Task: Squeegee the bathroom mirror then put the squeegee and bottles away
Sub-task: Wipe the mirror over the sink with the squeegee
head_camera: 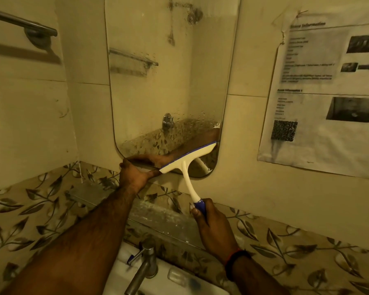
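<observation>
A tall mirror [168,81] with rounded corners hangs on the tiled wall, with water drops near its lower part. The white squeegee [186,160] with a blue blade edge lies tilted against the mirror's lower right area. My right hand [211,222] grips its blue handle end below the mirror. My left hand [134,173] presses on the mirror's bottom edge, thumb touching the squeegee head's left end. No bottles are clearly visible.
A glass shelf [136,207] runs under the mirror. Below it a metal tap [145,265] stands on a white basin [124,275]. A towel bar [26,26] sits at upper left. A printed paper notice [324,92] is taped to the right wall.
</observation>
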`<state>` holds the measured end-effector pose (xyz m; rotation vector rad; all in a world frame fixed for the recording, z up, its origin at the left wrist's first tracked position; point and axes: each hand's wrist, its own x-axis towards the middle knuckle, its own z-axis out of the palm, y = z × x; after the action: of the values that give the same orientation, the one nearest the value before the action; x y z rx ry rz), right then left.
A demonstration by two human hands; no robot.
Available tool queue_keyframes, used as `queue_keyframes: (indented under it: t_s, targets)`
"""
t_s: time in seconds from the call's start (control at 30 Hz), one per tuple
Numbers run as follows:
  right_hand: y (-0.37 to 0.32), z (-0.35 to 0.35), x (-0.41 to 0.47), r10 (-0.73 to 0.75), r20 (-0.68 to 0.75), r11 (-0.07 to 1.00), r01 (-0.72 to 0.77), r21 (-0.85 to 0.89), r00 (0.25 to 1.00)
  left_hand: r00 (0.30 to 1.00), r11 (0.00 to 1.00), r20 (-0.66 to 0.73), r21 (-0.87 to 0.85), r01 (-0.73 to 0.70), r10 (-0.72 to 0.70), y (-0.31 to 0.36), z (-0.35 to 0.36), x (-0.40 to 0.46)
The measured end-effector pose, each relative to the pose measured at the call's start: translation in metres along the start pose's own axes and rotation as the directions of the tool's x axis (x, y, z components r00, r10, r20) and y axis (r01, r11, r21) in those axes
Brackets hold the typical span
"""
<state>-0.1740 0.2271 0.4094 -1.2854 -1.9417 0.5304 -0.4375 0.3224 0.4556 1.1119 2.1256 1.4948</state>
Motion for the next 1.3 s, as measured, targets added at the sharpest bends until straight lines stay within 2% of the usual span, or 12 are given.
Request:
queue_keyframes:
  t_s: [0.33,0.53,1.03,1.3]
  targets:
    - [0.015,-0.026,-0.013,-0.009,0.064,0.993,0.017,-0.12,0.998,1.0,1.0,0.005,0.02,0.011,-0.011,0.003,-0.001,-0.003]
    - [0.015,-0.028,-0.015,-0.012,0.07,0.993,0.02,-0.12,0.997,1.0,1.0,0.003,0.022,0.008,-0.008,0.004,-0.001,-0.005]
    - [0.03,-0.043,-0.032,-0.06,0.046,0.979,0.068,-0.193,0.997,0.999,0.999,-0.042,0.038,0.001,0.001,0.001,0.003,-0.004]
    - [0.036,-0.052,-0.044,-0.034,0.02,0.971,0.038,-0.235,0.999,0.999,1.0,-0.042,-0.003,0.002,-0.002,0.004,0.004,-0.004]
